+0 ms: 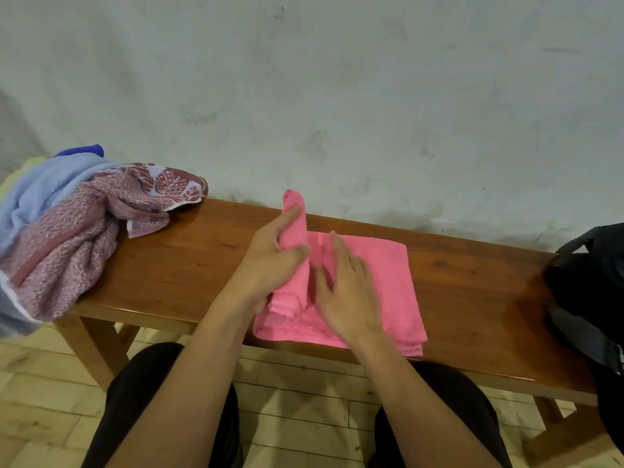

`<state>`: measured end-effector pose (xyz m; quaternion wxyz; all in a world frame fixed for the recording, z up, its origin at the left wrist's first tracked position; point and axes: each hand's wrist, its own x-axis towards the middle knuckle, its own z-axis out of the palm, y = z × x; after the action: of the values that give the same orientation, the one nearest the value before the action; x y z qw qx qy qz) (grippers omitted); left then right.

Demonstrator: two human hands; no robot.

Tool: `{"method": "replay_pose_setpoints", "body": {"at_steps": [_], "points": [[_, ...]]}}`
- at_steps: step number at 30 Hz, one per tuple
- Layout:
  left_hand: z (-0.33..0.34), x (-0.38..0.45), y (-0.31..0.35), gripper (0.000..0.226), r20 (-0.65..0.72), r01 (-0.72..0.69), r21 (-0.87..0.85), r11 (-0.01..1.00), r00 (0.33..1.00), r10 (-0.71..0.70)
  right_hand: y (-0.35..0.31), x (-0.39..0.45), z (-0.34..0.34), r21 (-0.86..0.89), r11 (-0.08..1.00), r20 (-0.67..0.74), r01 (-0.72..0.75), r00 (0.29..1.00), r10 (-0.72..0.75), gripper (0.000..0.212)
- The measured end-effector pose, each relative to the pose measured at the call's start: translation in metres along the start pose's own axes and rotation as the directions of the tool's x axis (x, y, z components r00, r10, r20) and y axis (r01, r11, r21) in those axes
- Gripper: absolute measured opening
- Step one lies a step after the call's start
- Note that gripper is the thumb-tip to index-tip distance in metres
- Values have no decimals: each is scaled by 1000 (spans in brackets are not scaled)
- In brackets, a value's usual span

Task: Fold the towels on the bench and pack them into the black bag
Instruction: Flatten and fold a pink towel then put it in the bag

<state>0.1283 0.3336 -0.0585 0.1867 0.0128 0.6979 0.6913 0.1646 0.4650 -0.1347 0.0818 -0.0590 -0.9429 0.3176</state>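
Head view: glossy wooden bench point(189, 265) against a stained pale wall point(337, 96), tiled floor below. Left hand point(270, 261) grips the rolled edge of the pink terry towel point(381, 265); right hand point(344, 292) presses flat beside it. Crumpled towel pile point(74, 224) far left of the grip, black bag point(587, 285) far right.

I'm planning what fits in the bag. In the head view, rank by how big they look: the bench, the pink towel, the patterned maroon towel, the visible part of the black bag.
1. bench
2. patterned maroon towel and pink towel: look similar, unranked; one bunched, one folded
3. black bag, cut off by the frame edge
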Motion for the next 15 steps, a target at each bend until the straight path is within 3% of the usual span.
{"method": "replay_pose_setpoints", "body": {"at_steps": [2,5,8,11,15], "points": [[11,4,-4,70,-1,-45,67,997,999,45,3,-3,-12,146,989,-98,-33,994,48,52],[25,6,-8,71,-46,-135,217,967,988,148,25,-2,-38,-117,993,-205,-30,979,5,42],[38,4,-11,73,-32,-155,285,946,985,171,50,0,-55,-317,939,-73,-137,990,120,54],[52,4,-14,73,-28,-159,310,937,984,177,61,-2,-48,-402,904,97,-148,975,202,66],[82,6,-18,78,37,-183,371,910,983,182,62,-3,-47,-481,869,137,-114,970,203,64]]}}
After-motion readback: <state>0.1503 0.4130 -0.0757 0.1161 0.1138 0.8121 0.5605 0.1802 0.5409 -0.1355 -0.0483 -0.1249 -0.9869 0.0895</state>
